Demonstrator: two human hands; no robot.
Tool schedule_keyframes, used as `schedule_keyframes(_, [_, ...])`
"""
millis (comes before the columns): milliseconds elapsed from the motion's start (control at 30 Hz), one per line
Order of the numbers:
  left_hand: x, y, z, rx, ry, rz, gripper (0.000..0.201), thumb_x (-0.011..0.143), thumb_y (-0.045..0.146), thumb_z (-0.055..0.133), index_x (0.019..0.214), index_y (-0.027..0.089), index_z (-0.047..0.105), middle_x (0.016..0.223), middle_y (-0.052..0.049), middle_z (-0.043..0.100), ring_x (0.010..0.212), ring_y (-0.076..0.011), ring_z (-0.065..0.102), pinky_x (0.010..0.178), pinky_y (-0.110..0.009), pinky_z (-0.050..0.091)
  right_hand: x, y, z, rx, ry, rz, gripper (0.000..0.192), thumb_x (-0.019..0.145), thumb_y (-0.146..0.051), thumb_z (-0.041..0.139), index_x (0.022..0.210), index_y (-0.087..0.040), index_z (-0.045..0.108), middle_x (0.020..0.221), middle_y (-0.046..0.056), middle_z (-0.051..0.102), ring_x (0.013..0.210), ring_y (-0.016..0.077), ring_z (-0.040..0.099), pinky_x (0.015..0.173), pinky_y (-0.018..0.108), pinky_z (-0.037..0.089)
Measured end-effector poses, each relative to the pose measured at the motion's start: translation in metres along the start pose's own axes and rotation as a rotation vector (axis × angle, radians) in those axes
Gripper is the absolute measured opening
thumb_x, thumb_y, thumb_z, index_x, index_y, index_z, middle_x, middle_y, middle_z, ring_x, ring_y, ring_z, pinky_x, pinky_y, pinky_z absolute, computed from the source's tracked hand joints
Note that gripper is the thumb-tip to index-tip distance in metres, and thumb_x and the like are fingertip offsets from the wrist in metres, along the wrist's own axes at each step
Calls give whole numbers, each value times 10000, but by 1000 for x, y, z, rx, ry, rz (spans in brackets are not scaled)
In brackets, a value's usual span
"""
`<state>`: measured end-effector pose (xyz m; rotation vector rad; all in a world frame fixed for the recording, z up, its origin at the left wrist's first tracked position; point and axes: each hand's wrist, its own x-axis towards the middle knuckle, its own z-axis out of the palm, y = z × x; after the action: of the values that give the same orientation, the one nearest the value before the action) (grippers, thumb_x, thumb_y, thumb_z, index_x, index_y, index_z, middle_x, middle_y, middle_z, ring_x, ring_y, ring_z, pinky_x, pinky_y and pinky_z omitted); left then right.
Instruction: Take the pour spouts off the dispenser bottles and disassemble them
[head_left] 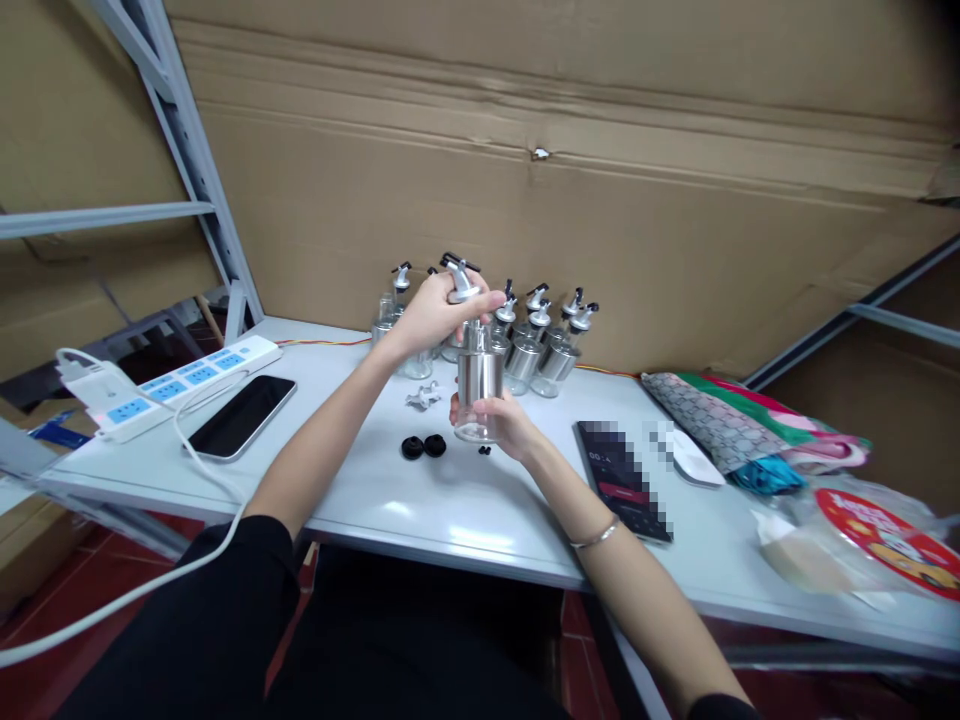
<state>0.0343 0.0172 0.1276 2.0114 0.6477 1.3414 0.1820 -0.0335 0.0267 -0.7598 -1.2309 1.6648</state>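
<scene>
Left fingers (491, 302) grip the spout (460, 280) — just above the near-upright bottle (480, 377), whose body the right fingers (489, 406) hold.

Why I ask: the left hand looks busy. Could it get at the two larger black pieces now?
Probably yes: the larger black pieces lie uncovered near the left arm. But the left hand holds the pourer, so it would likely need to let go first.

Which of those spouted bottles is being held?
The nearest bottle: the left hand grips its spout, the right hand holds it lower down; the other bottles stand farther back.
</scene>
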Motion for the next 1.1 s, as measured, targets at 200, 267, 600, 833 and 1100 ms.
schedule_keyframes(200, [0,-20,-3,34,-59,-170,250,770,376,675,719,142,603,618,-12,570,509,-78,515,513,-224,473,4,-4,-6,102,69,1,394,676,-460,691,924,-174,582,759,46,679,662,187,649,645,340,552])
schedule_keyframes(267, [-1,-26,0,-13,-148,-254,227,757,355,679,727,139,616,670,-38,609,607,-112,582,559,-241,503,6,-6,-9,107,68,-1,428,739,-545,621,949,-173,586,792,62,675,714,208,660,663,374,568])
schedule_keyframes(600, [0,-54,35,-65,103,-192,296,618,263,776,620,138,507,684,-3,594,666,-107,559,690,-252,459,21,5,-24,-480,225,-450,866,771,-591,612,1471,-358,159,1554,23,214,1351,255,365,1056,448,424])
schedule_keyframes(833, [0,-53,33,91,184,-86,138,703,186,708,646,137,593,716,-29,659,716,-147,620,713,-260,467,33,19,-38,-759,314,-593,847,852,-599,496,1502,-289,49,1465,113,348,1336,252,368,1106,501,318])
schedule_keyframes(1100, [-2,-77,29,417,284,62,102,739,194,690,762,147,602,810,-22,688,759,-159,631,738,-260,460,24,9,-47,-903,477,-700,676,894,-520,480,1465,-321,179,1289,137,470,1116,241,527,907,463,482])
